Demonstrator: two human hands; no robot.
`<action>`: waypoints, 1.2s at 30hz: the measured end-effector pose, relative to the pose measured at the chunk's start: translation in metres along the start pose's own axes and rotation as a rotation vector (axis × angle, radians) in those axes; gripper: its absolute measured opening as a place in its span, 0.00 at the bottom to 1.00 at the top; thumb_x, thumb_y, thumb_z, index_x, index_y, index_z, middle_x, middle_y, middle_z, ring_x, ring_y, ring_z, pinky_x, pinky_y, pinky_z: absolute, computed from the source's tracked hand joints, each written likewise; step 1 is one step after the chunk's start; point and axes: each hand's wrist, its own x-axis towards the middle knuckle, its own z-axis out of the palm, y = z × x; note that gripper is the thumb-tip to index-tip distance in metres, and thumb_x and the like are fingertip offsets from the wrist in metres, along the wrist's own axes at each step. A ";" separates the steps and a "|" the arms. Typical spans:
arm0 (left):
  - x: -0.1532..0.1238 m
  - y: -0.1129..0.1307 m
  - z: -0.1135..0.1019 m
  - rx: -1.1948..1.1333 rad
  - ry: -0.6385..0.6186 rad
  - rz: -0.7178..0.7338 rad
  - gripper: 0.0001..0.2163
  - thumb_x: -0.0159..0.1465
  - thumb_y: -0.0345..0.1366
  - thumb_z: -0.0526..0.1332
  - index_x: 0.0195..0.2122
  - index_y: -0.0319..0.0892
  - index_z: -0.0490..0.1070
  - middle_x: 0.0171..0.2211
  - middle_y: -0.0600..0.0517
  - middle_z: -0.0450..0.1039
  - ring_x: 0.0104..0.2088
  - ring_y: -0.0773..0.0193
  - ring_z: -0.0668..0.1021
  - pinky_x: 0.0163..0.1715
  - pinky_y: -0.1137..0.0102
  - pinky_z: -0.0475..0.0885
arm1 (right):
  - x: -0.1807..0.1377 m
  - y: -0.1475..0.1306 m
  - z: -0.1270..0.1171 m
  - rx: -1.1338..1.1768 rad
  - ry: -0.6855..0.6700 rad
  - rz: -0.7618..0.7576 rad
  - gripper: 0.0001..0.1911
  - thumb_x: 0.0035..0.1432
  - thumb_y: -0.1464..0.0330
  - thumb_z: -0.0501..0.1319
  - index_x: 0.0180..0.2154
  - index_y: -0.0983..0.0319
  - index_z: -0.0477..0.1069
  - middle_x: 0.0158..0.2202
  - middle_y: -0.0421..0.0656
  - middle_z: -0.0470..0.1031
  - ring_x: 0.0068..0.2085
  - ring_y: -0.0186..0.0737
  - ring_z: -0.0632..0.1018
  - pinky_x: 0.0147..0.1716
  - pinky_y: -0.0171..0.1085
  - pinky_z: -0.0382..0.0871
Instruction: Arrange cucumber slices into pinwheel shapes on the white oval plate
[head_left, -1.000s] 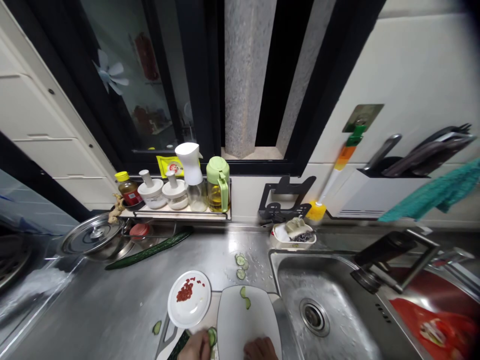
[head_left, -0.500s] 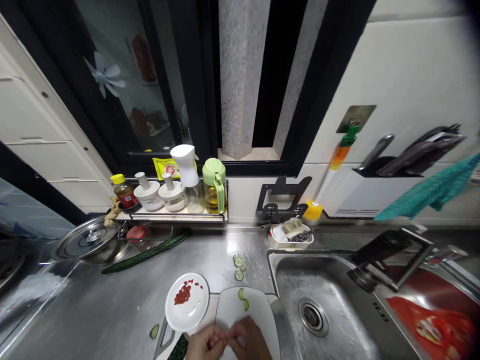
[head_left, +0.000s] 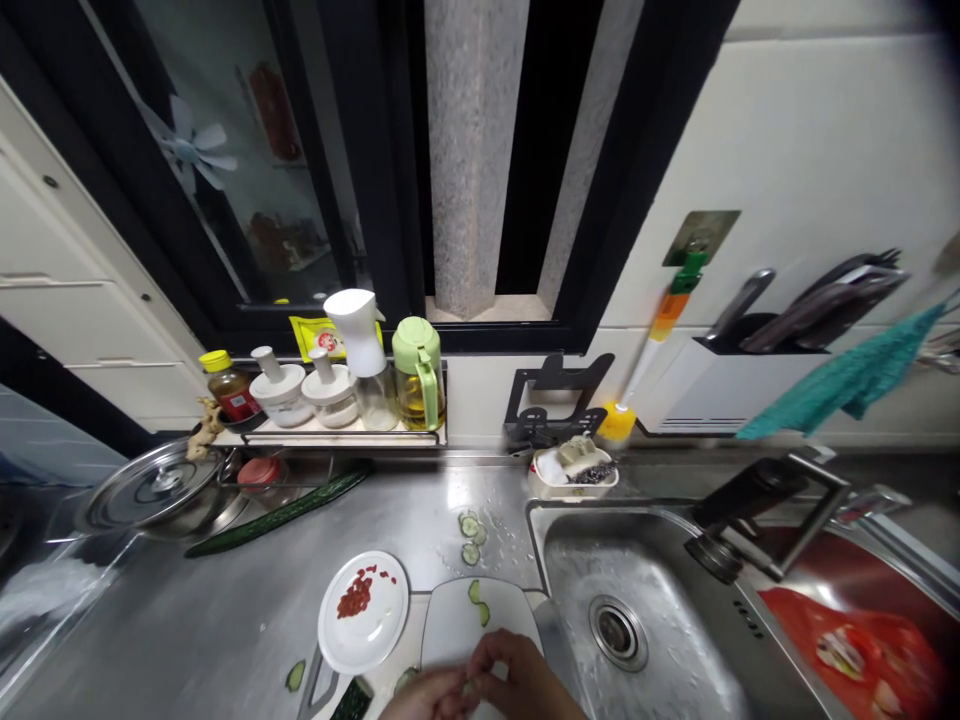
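Note:
At the bottom edge my left hand [head_left: 421,698] and my right hand [head_left: 519,678] meet fingertip to fingertip over the white cutting board [head_left: 454,625]. Together they pinch a small pale cucumber slice [head_left: 469,688], mostly hidden by the fingers. Two more slices [head_left: 478,603] lie on the board's far end. A cut cucumber stub [head_left: 351,698] and a knife blade [head_left: 316,688] lie left of my left hand. The white plate [head_left: 375,625] with red bits stands just beyond them.
Loose slices [head_left: 470,534] lie on the wet steel counter; one slice [head_left: 295,676] sits at the front left. A whole cucumber [head_left: 277,512], pot lid [head_left: 150,488] and condiment rack [head_left: 330,385] are at the back left. The sink [head_left: 645,590], faucet [head_left: 757,510] and soap dish [head_left: 574,468] are to the right.
My hands came together over the board from apart and now pinch a slice between them. The view has shifted, so everything sits slightly further left.

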 end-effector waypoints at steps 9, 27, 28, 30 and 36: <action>0.020 0.005 0.004 -0.045 0.046 0.019 0.18 0.39 0.37 0.74 0.31 0.39 0.74 0.19 0.57 0.71 0.17 0.77 0.69 0.17 0.80 0.56 | 0.012 0.004 -0.017 0.080 0.015 -0.003 0.09 0.42 0.75 0.56 0.25 0.62 0.74 0.23 0.38 0.73 0.29 0.35 0.72 0.30 0.33 0.60; 0.050 0.013 0.033 0.934 0.568 0.526 0.10 0.60 0.37 0.50 0.27 0.44 0.69 0.19 0.56 0.69 0.23 0.68 0.71 0.28 0.74 0.62 | 0.072 0.019 -0.026 -0.490 0.166 -0.001 0.10 0.54 0.74 0.55 0.32 0.60 0.74 0.33 0.45 0.77 0.39 0.42 0.74 0.35 0.37 0.58; 0.051 0.013 0.034 0.945 0.578 0.517 0.10 0.60 0.37 0.50 0.27 0.44 0.69 0.20 0.56 0.69 0.23 0.68 0.71 0.28 0.74 0.62 | 0.073 0.019 -0.026 -0.510 0.163 0.001 0.10 0.55 0.73 0.54 0.32 0.60 0.74 0.33 0.45 0.77 0.39 0.42 0.74 0.35 0.37 0.58; 0.052 0.012 0.035 0.954 0.586 0.507 0.09 0.60 0.36 0.51 0.27 0.44 0.68 0.20 0.56 0.69 0.23 0.68 0.71 0.28 0.74 0.62 | 0.075 0.019 -0.026 -0.541 0.153 0.002 0.10 0.56 0.73 0.54 0.32 0.60 0.74 0.34 0.45 0.77 0.40 0.42 0.74 0.35 0.37 0.57; 0.051 0.010 0.037 0.973 0.598 0.543 0.09 0.61 0.35 0.51 0.27 0.44 0.68 0.20 0.55 0.70 0.23 0.68 0.70 0.28 0.75 0.61 | 0.078 0.023 -0.022 -0.606 0.130 -0.003 0.09 0.57 0.73 0.54 0.33 0.59 0.72 0.35 0.43 0.78 0.43 0.44 0.73 0.36 0.39 0.56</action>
